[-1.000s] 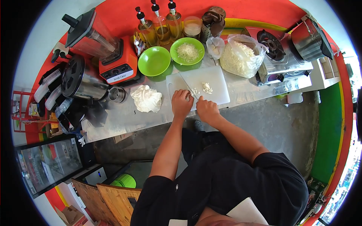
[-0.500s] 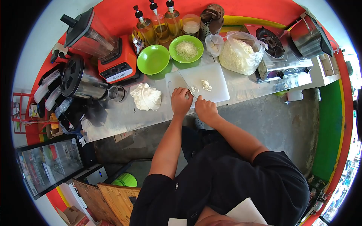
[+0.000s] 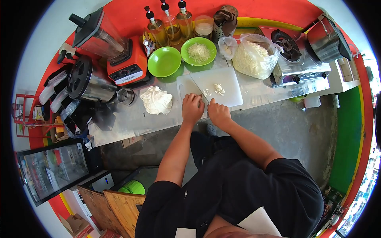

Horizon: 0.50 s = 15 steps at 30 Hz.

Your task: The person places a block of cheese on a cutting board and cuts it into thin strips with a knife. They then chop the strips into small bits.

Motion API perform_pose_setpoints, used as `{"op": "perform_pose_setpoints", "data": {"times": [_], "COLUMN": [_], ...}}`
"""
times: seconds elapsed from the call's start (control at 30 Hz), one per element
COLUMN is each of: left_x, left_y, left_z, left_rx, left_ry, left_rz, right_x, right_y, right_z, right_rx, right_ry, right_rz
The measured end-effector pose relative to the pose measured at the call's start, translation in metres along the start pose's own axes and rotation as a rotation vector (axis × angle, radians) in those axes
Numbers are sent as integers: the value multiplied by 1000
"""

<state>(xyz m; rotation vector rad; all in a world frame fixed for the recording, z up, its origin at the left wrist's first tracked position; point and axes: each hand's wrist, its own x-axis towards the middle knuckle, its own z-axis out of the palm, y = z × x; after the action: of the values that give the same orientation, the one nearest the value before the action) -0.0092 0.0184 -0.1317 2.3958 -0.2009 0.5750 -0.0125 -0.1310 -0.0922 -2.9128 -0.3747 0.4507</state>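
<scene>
A white cutting board (image 3: pixel 232 89) lies near the front edge of the metal counter. My right hand (image 3: pixel 218 113) is closed around the handle of a knife (image 3: pixel 199 88), whose blade points away from me across the board. Close to the left of the blade, my left hand (image 3: pixel 193 108) rests on the board's near edge with its fingers curled and pressed together. What those fingers hold, if anything, is hidden. Small white chopped pieces (image 3: pixel 219 89) lie in a pile to the right of the blade, and a few more sit against it.
Left of the board is a crumpled white cloth or bag (image 3: pixel 156 100). Behind stand an empty green bowl (image 3: pixel 164 62), a green bowl of white shreds (image 3: pixel 210 48), a filled plastic bag (image 3: pixel 254 59) and pump bottles (image 3: pixel 173 33). A red blender (image 3: pixel 127 70) stands left, a gas stove (image 3: pixel 297 67) right.
The view has shifted slightly, so the counter sits a little further right. My left fingers have drawn closer together beside the blade. The knife stays in my right hand.
</scene>
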Motion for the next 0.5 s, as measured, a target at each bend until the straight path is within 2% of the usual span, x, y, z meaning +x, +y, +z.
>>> {"op": "perform_pose_setpoints", "data": {"times": [0.17, 0.3, 0.5], "left_x": [-2, 2, 1], "left_y": [4, 4, 2], "left_z": [0, 0, 2], "left_rx": [8, -2, 1], "left_ry": [0, 12, 21], "left_rz": [-28, -33, -47], "right_x": [-3, -1, -1], "right_y": [-2, -1, -1], "right_z": [-10, 1, -14], "right_rx": [-76, -68, -97], "right_ry": [44, 29, 59], "right_rz": [-99, -37, -113]}}
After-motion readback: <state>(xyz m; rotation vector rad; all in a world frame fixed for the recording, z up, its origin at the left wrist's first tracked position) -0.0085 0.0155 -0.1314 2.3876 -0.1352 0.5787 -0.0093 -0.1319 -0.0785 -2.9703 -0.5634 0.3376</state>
